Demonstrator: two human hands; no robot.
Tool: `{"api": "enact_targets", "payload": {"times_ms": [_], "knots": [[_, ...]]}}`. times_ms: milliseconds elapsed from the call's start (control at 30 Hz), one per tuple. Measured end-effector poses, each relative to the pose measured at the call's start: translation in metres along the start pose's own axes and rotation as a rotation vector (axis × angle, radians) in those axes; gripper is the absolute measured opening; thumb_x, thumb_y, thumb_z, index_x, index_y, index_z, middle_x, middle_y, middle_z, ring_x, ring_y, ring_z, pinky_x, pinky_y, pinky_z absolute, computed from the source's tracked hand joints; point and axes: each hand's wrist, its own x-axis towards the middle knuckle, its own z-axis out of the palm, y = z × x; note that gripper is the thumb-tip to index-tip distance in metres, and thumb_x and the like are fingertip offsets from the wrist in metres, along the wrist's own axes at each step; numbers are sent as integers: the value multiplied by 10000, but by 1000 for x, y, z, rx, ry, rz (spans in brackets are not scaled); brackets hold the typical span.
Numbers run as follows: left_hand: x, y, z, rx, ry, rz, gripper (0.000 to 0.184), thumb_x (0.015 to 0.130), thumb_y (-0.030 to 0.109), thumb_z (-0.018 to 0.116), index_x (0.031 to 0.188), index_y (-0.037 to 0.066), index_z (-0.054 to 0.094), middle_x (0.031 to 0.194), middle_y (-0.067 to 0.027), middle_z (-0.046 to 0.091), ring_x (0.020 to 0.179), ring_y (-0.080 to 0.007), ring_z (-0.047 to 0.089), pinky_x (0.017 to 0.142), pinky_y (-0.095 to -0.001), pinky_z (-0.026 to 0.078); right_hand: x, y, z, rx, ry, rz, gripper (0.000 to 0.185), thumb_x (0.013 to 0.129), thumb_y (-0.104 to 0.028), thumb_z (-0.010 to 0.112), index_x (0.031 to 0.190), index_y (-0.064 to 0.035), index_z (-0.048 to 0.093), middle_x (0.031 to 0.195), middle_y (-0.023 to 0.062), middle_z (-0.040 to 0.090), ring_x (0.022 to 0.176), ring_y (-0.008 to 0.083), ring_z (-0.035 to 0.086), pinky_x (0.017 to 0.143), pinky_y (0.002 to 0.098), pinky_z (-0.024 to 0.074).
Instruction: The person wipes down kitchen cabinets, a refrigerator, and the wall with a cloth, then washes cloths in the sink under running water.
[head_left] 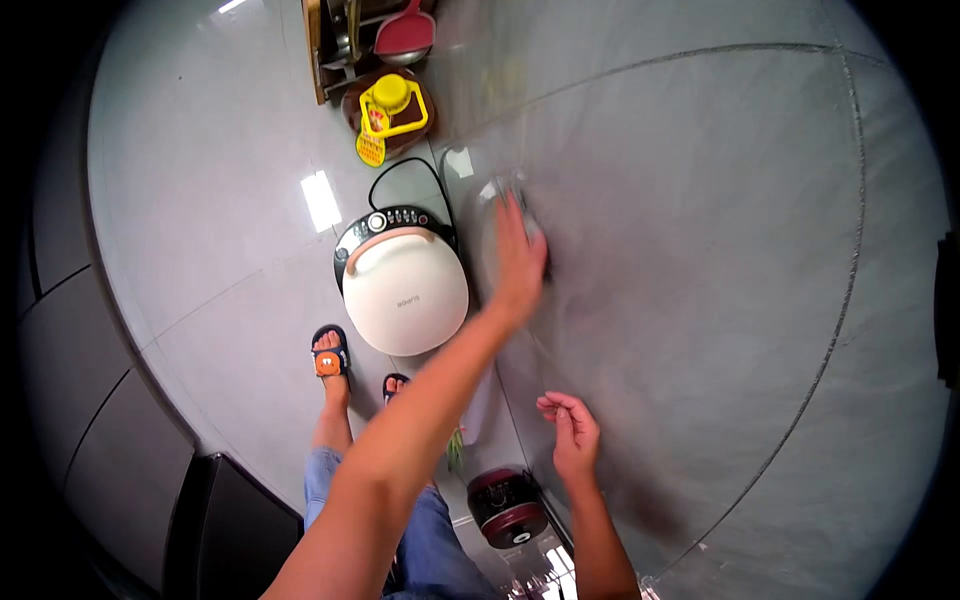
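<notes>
My left hand (517, 255) reaches out across the glossy grey tiled surface (700, 250), its fingers stretched and blurred by motion. It presses on what looks like a grey cloth (533, 222), mostly hidden under the palm. Left of this hand stands a round electric griddle (405, 295) with a cream lid, a pink handle and a black control panel. Lower down, my right hand (573, 430) hovers with loosely curled fingers and nothing visible in them. A dark red rice cooker (507, 505) is the nearest object to it.
Beyond the griddle, a black power cord (440, 180) curls toward a large bottle (398, 110) with a yellow cap and handle. A wooden rack (315, 50) holds utensils, including a red ladle-like one (405, 32). My slippered foot (330, 355) shows at left. Green stalks (456, 450) lie near the rice cooker.
</notes>
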Motion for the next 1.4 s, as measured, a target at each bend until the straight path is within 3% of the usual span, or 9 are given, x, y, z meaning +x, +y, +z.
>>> {"api": "enact_targets", "payload": {"times_ms": [100, 500, 667, 867, 967, 1100, 1200, 1333, 1400], "knots": [[-138, -23, 51, -15, -205, -262, 714, 1022, 308, 310, 1517, 0, -104, 1589, -247, -90, 1480, -382, -66, 1198, -449, 13, -33, 41, -12, 64, -6, 120, 232, 1004, -34, 418, 1093, 22, 625, 962, 70, 672, 925, 141, 642, 846, 277, 512], [-135, -42, 46, -364, -182, -380, 855, 998, 615, 224, 1515, 50, -157, 1602, -150, -171, 1474, -264, -180, 1182, -389, -78, -50, 49, -39, 26, -16, 75, 202, 1004, -34, 414, 989, 7, 612, 831, 38, 601, 810, 109, 587, 787, 260, 493], [-238, -45, 98, -710, -204, -793, 894, 982, 637, 289, 1511, 106, -199, 1586, -89, -257, 1452, -220, -246, 1178, -380, -80, -105, 73, -57, 28, 48, 187, 200, 990, -9, 411, 934, 2, 603, 806, 18, 589, 791, 96, 578, 749, 244, 486], [-228, 46, 71, -1121, -362, -1101, 707, 989, 570, 396, 1514, 131, 218, 1428, -88, 426, 1321, -222, 392, 1102, -433, 286, -122, 49, -75, 88, 92, 70, 156, 1005, -72, 461, 1094, -23, 579, 918, 21, 602, 824, 89, 566, 767, 243, 483], [-208, 121, 52, -975, -172, -988, 485, 983, 276, 512, 1430, 140, 382, 1286, -40, 532, 1156, -163, 508, 983, -347, 401, -117, -9, -69, 116, 42, -70, 346, 993, -84, 494, 1335, -33, 469, 1114, 41, 590, 953, 102, 565, 821, 258, 480], [-178, 147, 29, -518, -50, -526, 562, 854, -55, 499, 1380, 132, 436, 1134, -40, 590, 1009, -165, 561, 869, -289, 454, -106, -82, -53, 104, -74, -200, 424, 958, -78, 558, 1366, -19, 462, 1282, 112, 535, 1089, 177, 570, 871, 277, 481], [-164, 215, -13, -611, -6, -538, 557, 861, -49, 500, 1387, 121, 437, 1148, -41, 587, 1027, -164, 557, 876, -283, 450, -98, -140, -28, 183, 111, -409, 502, 912, -98, 630, 1372, -11, 450, 1384, 156, 461, 1196, 237, 540, 928, 338, 473], [-157, 251, -59, -825, -362, -653, 505, 901, 109, 502, 1398, 182, 456, 1167, -17, 590, 1062, -150, 573, 876, -267, 461, -68, -196, 4, -95, 121, -731, 498, 852, -85, 671, 1320, -20, 514, 1447, 203, 405, 1257, 312, 509, 996, 387, 439], [-140, 298, -82, -926, -452, -465, 537, 937, 283, 517, 1452, 206, 381, 1307, 0, 534, 1194, -146, 506, 963, -292, 395, -65, -260, 20, -138, 50, -773, 484, 810, -44, 671, 1280, -29, 558, 1442, 219, 414, 1273, 346, 496, 1019, 400, 422]]}}
